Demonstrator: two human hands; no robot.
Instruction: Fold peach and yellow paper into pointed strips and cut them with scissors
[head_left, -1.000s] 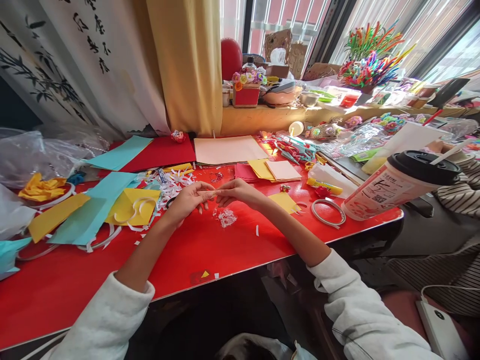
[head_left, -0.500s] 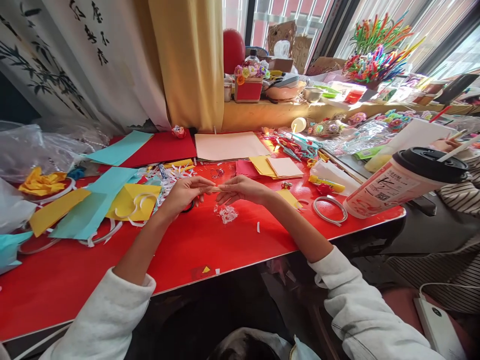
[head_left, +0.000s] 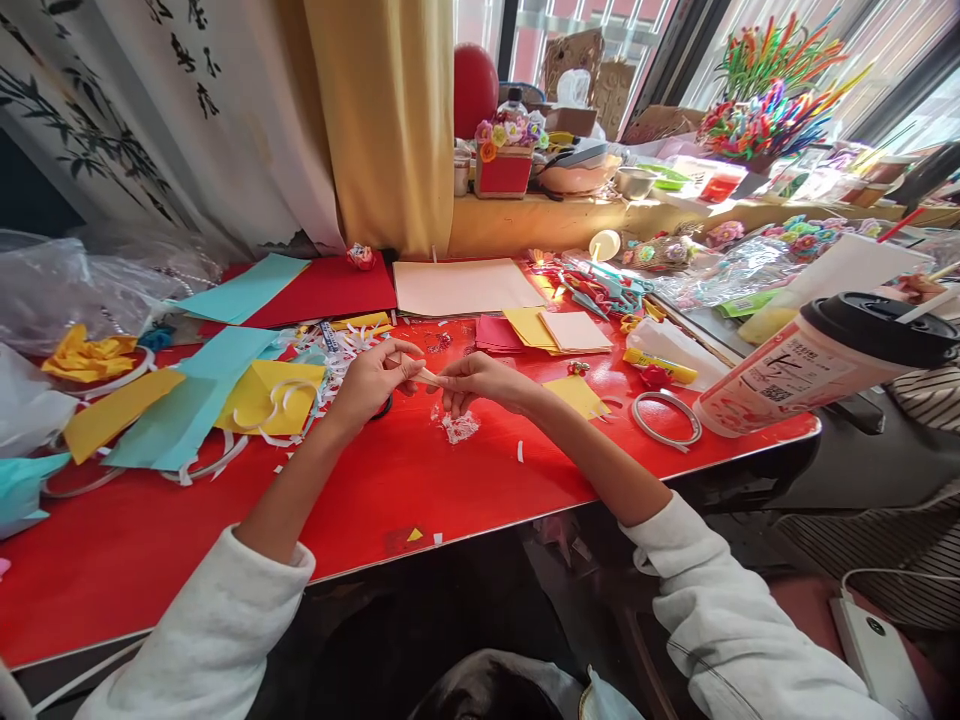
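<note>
Both hands meet over the red table [head_left: 420, 500], pinching a narrow, pale pink strip [head_left: 430, 377] that looks like folded paper. My left hand [head_left: 377, 385] is closed on its left end, thumb on top. At the other end, my right hand [head_left: 487, 383] has thumb and fingers pressed together on it. Much of the strip is hidden by the fingers. Just below them lies a small heap of white scraps [head_left: 459, 427]. A black ring-like handle, partly covered, shows beside my left hand. Behind the hands are stacked squares of red, yellow and pale pink paper [head_left: 576, 332].
On the left lie teal paper [head_left: 191, 405], yellow paper [head_left: 270, 398] and white shreds. At right, a large drink cup [head_left: 787, 375] stands near the edge beside a ring-shaped tape roll [head_left: 666, 418] and a yellow glue stick [head_left: 660, 365]. Another person's hand [head_left: 916, 288] shows far right.
The pale strip now shows more between my fingers and is tilted, its left end higher. My hands are a little farther apart. The whole view has shifted slightly.
</note>
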